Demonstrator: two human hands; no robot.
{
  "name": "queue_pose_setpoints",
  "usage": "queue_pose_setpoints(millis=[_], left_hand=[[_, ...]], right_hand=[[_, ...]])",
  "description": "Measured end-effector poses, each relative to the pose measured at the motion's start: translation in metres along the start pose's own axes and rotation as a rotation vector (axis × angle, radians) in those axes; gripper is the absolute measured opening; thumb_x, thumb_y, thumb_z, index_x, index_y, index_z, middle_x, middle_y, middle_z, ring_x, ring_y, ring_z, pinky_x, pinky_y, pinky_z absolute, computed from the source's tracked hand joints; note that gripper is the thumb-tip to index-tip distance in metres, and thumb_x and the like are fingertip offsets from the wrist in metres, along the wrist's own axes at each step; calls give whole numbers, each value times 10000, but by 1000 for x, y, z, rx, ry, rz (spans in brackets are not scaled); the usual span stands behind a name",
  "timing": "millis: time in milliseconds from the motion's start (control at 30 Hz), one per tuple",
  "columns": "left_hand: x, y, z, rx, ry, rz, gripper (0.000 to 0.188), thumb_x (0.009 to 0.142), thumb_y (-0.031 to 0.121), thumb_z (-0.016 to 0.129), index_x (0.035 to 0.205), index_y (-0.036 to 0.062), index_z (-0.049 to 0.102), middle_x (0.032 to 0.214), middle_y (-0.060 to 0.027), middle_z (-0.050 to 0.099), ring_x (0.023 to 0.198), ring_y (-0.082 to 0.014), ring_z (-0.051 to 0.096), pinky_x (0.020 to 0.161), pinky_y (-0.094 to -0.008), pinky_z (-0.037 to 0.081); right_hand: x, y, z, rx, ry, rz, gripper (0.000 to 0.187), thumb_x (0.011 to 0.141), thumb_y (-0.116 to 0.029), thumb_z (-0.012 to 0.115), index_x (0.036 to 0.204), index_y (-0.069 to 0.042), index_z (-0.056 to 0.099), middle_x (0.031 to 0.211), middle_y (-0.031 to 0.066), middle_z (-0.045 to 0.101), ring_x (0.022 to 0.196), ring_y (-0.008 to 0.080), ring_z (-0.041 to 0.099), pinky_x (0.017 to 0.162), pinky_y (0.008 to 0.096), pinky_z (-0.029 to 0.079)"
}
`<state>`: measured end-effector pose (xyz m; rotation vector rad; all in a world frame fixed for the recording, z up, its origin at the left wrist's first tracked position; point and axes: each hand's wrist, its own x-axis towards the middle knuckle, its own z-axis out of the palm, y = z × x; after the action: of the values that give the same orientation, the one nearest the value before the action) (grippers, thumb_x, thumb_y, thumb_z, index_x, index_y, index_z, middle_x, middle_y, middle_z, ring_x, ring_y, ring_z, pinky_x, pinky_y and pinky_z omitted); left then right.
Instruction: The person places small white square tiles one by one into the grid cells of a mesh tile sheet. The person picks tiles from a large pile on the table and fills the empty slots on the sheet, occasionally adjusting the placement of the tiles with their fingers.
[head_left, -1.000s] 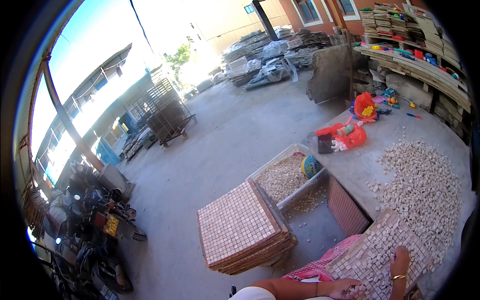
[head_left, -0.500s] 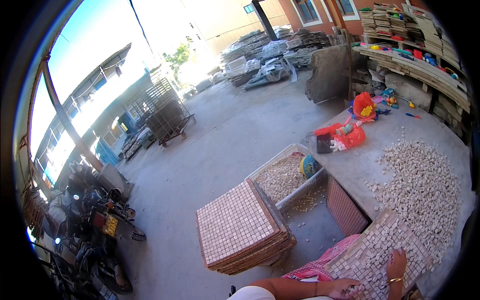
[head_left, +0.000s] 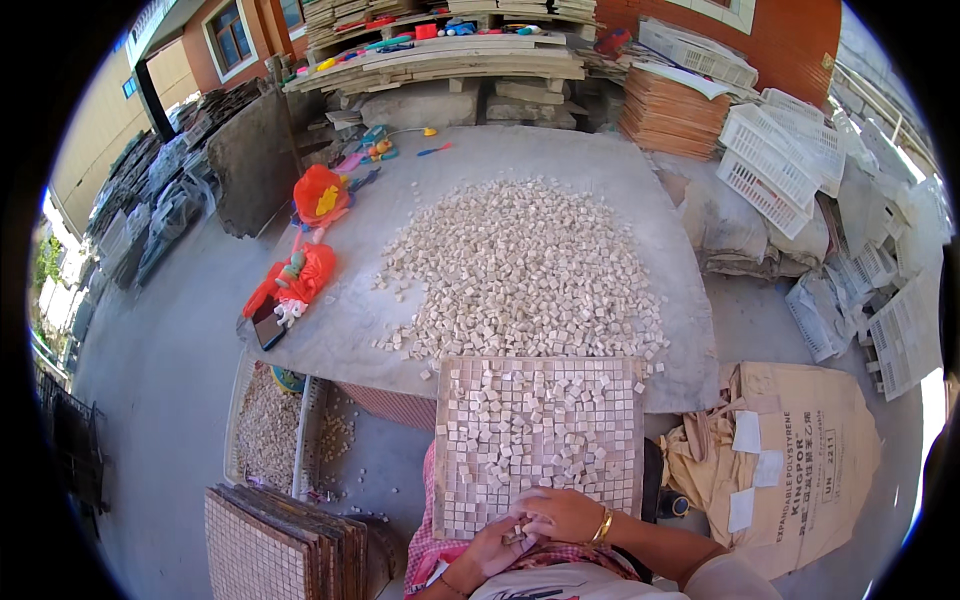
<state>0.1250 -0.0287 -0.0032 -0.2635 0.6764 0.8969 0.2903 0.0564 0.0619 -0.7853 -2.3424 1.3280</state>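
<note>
A square grid board (head_left: 540, 440), partly filled with small pale stone tiles, lies tilted on my lap against the table's near edge. Both hands meet at the board's near edge. My right hand (head_left: 562, 514), with a gold bangle at the wrist, rests on the lower rows. My left hand (head_left: 497, 545) sits just under it, and a small tile piece (head_left: 515, 537) is pinched between the fingers of the two hands. A wide heap of loose pale tiles (head_left: 520, 265) covers the grey table (head_left: 620, 170) beyond the board.
A stack of finished mosaic sheets (head_left: 275, 540) stands at lower left beside a tray of tile chips (head_left: 268, 425). Red bags (head_left: 300, 275) and a phone (head_left: 267, 325) lie at the table's left edge. A printed sack (head_left: 800, 450) lies at right. White crates (head_left: 770, 150) and stacked boards (head_left: 680, 110) stand behind.
The view has swung from the yard on the left to the table. The tile heap and grid board now fill the middle, and my hands have come together at the board's near edge.
</note>
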Motion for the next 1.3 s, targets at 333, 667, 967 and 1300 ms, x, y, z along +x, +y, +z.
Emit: queue_pose_setpoints(millis=[333,667,967,1300], left_hand=[[-6,6,-9,-5,-331,-146,199,925,198,475,957,11,533,722,-22,458,533,-103,396,445,-212,326],[-4,12,-13,-34,-193,-74,262,928,198,440,1075,-3,521,862,-73,535,775,-154,518,689,-234,453],[-3,13,-15,-144,-311,-94,250,911,183,470,1037,-25,525,872,-87,524,739,-172,503,645,-265,448],[-9,19,-16,-152,-198,-33,301,911,179,451,1117,-34,503,918,-106,551,800,-196,539,707,-289,474]], right_hand=[[45,66,-38,-524,512,217,184,749,-165,622,912,-85,590,885,110,569,808,298,577,668,400,489],[54,40,-37,-354,291,280,191,752,-175,623,892,-63,557,790,104,566,725,282,585,644,387,477],[60,40,-22,-452,391,157,247,758,-190,627,956,-56,562,884,119,612,848,298,588,716,390,478],[77,55,-8,-613,459,188,195,714,-94,613,895,-66,546,799,102,600,789,287,575,669,399,461]])
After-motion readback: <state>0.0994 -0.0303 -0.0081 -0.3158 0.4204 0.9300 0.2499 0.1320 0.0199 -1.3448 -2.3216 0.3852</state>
